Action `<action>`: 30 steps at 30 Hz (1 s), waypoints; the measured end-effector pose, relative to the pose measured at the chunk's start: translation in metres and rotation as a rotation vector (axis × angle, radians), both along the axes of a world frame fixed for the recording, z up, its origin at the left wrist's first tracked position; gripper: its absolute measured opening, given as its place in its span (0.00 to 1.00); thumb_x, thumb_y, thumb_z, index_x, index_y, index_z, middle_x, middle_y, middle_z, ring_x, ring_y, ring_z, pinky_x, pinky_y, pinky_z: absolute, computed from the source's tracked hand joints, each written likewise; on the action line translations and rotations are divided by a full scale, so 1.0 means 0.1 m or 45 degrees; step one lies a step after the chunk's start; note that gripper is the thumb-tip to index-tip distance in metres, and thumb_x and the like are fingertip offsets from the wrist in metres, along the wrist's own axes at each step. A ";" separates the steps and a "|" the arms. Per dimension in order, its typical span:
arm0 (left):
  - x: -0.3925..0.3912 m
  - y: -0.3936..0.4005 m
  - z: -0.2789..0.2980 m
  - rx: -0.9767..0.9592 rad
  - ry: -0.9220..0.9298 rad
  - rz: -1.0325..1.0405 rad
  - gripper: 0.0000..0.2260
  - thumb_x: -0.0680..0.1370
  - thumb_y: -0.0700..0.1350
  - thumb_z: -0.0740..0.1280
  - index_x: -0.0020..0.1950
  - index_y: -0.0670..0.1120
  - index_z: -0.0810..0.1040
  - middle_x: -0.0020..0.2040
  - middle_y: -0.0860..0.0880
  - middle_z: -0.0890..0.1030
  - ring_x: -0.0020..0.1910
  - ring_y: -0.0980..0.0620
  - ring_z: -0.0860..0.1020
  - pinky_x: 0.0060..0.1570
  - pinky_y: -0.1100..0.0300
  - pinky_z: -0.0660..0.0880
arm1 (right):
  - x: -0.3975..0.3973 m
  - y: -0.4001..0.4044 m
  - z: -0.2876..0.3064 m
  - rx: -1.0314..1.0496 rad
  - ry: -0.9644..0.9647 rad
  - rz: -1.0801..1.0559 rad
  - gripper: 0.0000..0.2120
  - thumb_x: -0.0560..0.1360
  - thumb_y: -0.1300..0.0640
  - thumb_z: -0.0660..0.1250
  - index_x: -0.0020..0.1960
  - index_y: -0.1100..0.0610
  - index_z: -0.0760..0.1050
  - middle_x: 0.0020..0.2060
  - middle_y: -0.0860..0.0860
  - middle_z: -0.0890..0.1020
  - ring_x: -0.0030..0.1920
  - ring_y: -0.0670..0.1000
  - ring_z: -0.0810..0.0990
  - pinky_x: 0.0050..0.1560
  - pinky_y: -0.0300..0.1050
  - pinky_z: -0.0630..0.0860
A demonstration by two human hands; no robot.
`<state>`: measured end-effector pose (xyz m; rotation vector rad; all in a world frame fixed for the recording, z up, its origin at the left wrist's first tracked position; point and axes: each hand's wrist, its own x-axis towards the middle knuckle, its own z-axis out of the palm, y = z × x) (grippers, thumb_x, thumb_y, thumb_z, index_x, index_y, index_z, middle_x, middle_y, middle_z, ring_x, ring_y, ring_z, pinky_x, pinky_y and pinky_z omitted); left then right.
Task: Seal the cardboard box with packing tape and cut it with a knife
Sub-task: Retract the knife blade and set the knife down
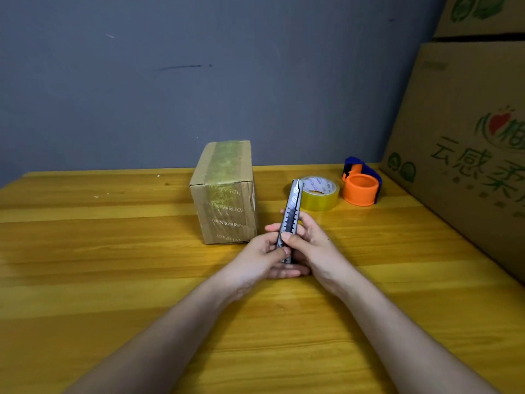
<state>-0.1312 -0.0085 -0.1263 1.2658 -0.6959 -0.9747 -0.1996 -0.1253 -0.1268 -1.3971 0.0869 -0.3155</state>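
A small cardboard box (224, 194) stands on the wooden table (113, 251), with a strip of tape running over its top and down its near face. Just right of the box, both my hands hold a grey utility knife (292, 209) upright, its tip pointing away from me. My left hand (264, 255) grips the lower end of the handle. My right hand (311, 240) wraps the handle's middle with its thumb on the slider. A roll of clear packing tape (322, 194) lies flat behind the knife.
An orange and blue tape dispenser (360, 183) sits right of the tape roll. Large printed cardboard cartons (468, 143) are stacked along the table's right edge. A grey wall (199, 66) rises behind the table.
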 end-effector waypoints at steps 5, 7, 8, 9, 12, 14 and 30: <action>0.01 0.01 -0.01 -0.051 0.050 -0.013 0.12 0.80 0.32 0.58 0.60 0.42 0.73 0.44 0.47 0.85 0.40 0.50 0.85 0.43 0.62 0.82 | 0.01 -0.04 0.00 -0.021 0.008 -0.014 0.18 0.76 0.69 0.61 0.64 0.57 0.67 0.54 0.54 0.82 0.45 0.49 0.84 0.48 0.41 0.81; 0.01 0.00 -0.02 -0.074 0.084 0.040 0.11 0.80 0.33 0.59 0.60 0.43 0.70 0.42 0.48 0.85 0.38 0.50 0.85 0.40 0.62 0.82 | 0.02 -0.02 0.00 -0.010 0.013 -0.066 0.20 0.76 0.68 0.62 0.66 0.58 0.67 0.55 0.54 0.82 0.47 0.50 0.83 0.50 0.40 0.80; 0.01 -0.01 -0.02 -0.077 0.086 0.081 0.10 0.80 0.34 0.59 0.60 0.43 0.68 0.41 0.47 0.84 0.37 0.50 0.85 0.37 0.62 0.82 | 0.03 -0.02 -0.01 -0.010 0.019 -0.109 0.20 0.76 0.67 0.63 0.67 0.58 0.67 0.56 0.54 0.82 0.48 0.50 0.82 0.50 0.39 0.79; 0.00 -0.03 -0.02 -0.073 0.071 0.127 0.10 0.81 0.35 0.59 0.61 0.44 0.67 0.42 0.47 0.83 0.35 0.50 0.85 0.33 0.62 0.81 | 0.05 -0.01 -0.02 -0.009 0.024 -0.159 0.20 0.77 0.66 0.63 0.67 0.58 0.67 0.56 0.55 0.82 0.48 0.51 0.82 0.49 0.37 0.79; -0.06 -0.11 -0.05 -0.011 -0.051 0.262 0.10 0.81 0.36 0.59 0.60 0.43 0.64 0.41 0.45 0.81 0.28 0.54 0.83 0.27 0.64 0.79 | 0.07 -0.01 -0.05 -0.038 0.038 -0.302 0.21 0.76 0.66 0.64 0.68 0.57 0.68 0.53 0.55 0.82 0.48 0.51 0.81 0.47 0.35 0.77; -0.08 -0.17 -0.09 0.058 -0.187 0.355 0.13 0.79 0.35 0.63 0.60 0.43 0.64 0.41 0.44 0.80 0.26 0.57 0.81 0.24 0.65 0.78 | 0.08 -0.02 -0.07 -0.109 0.050 -0.370 0.22 0.75 0.66 0.66 0.68 0.58 0.68 0.51 0.53 0.81 0.48 0.49 0.80 0.48 0.37 0.76; -0.04 -0.59 0.10 0.584 -1.131 0.772 0.20 0.74 0.45 0.67 0.65 0.47 0.74 0.58 0.43 0.79 0.58 0.43 0.77 0.53 0.53 0.74 | 0.30 -0.31 0.23 -0.320 0.354 -0.543 0.24 0.73 0.64 0.69 0.67 0.64 0.68 0.54 0.59 0.79 0.52 0.52 0.78 0.52 0.41 0.72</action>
